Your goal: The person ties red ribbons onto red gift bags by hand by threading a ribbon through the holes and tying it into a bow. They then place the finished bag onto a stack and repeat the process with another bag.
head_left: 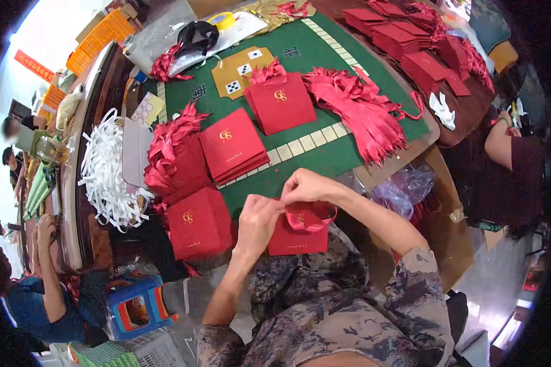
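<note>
A small red paper bag [297, 242] with gold print lies at the table's near edge, in front of my lap. A loop of red ribbon [316, 226] hangs over its upper part. My left hand [260, 221] is closed at the bag's upper left corner, its fingertips pinched at the ribbon. From above, my right hand [307, 186] pinches too, its fingertips nearly meeting those of the left. The small piece between the fingertips is mostly hidden, seemingly ribbon. Just left of my left hand lies another red bag [197, 223].
Stacked red bags [234, 144] and a bundle of red ribbons [364, 113] lie on the green mat [324, 52]. White ribbons [113, 168] spill from a box at left. More red bags [404, 33] are piled far right. Other people sit on both sides; a blue stool [138, 306] stands lower left.
</note>
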The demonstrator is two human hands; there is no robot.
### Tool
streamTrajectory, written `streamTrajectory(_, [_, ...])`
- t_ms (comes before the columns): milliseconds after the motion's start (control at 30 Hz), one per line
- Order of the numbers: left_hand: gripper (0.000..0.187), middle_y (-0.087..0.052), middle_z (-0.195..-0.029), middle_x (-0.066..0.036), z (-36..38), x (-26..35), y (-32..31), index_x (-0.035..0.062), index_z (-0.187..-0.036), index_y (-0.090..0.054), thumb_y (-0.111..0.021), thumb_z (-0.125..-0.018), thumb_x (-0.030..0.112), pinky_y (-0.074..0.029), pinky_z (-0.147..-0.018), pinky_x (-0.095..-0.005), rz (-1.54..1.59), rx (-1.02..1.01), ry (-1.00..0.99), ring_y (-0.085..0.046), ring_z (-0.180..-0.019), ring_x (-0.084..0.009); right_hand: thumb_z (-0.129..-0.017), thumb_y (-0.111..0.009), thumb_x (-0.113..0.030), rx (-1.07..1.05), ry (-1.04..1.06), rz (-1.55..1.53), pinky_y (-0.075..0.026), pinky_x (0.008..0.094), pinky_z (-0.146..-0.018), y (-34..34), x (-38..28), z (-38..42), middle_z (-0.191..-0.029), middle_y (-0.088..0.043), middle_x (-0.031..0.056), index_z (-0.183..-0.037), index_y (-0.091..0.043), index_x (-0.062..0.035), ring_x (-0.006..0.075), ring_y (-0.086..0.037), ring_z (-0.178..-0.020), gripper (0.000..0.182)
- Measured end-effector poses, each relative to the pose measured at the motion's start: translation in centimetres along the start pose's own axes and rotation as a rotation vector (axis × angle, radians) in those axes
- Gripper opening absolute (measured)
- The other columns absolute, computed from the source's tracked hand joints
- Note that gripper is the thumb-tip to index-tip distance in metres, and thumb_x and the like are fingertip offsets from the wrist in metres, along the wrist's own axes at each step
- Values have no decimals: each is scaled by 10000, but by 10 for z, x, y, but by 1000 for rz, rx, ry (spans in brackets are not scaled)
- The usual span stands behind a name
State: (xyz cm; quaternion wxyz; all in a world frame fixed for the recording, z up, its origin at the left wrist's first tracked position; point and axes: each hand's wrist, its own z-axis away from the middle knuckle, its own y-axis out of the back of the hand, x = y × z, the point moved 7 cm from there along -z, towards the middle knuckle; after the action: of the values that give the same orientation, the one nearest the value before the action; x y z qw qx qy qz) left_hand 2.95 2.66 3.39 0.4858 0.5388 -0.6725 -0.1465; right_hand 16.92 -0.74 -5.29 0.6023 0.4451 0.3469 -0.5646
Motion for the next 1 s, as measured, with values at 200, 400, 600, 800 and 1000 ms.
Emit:
streamTrajectory(200, [137, -674, -835, -86, 7, 4, -12, 47, -854, -710, -767, -734, 15, -506, -751, -394, 90, -42, 102, -605, -835, -286, -755, -752, -339, 113, 98, 221, -535, 386, -674, 5, -9, 2, -735, -723, 117, -811, -764, -69, 241, -710, -702, 276])
streamTrajectory(400, [124, -666, -841, -79, 10, 5, -3, 53, -847, -703, -748, -743, 5, -501, -769, -387, 24, -10, 92, -597, -850, -286, -785, -767, -358, 128, 182, 369, -517, 376, -669, 12, -33, 29, -722, -712, 109, -812, -751, -36, 238, -687, -693, 323])
streamTrajectory(600, [115, -645, -829, -81, 15, -3, -3, 57, -843, -687, -740, -756, 3, -493, -759, -379, 30, 45, 96, -590, -851, -286, -804, -745, -367, -26, 51, 360, -530, 410, -705, 5, -31, 32, -777, -726, 150, -839, -766, -42, 296, -706, -750, 328])
streamTrajectory(800, [148, -628, -869, -109, 19, -24, -18, 43, -905, -657, -729, -779, 11, -483, -745, -402, 100, 17, 163, -580, -837, -318, -823, -700, -289, -30, 168, 411, -529, 432, -764, -5, -13, 14, -851, -729, 189, -929, -760, -39, 339, -709, -837, 278])
streamTrajectory(1000, [191, -616, -897, -107, 23, -34, -22, 47, -926, -657, -776, -777, 62, -485, -742, -400, 134, -46, 316, -572, -852, -321, -818, -665, -223, 86, 226, 514, -527, 433, -798, -13, -10, 18, -912, -730, 175, -969, -728, -37, 335, -699, -893, 247])
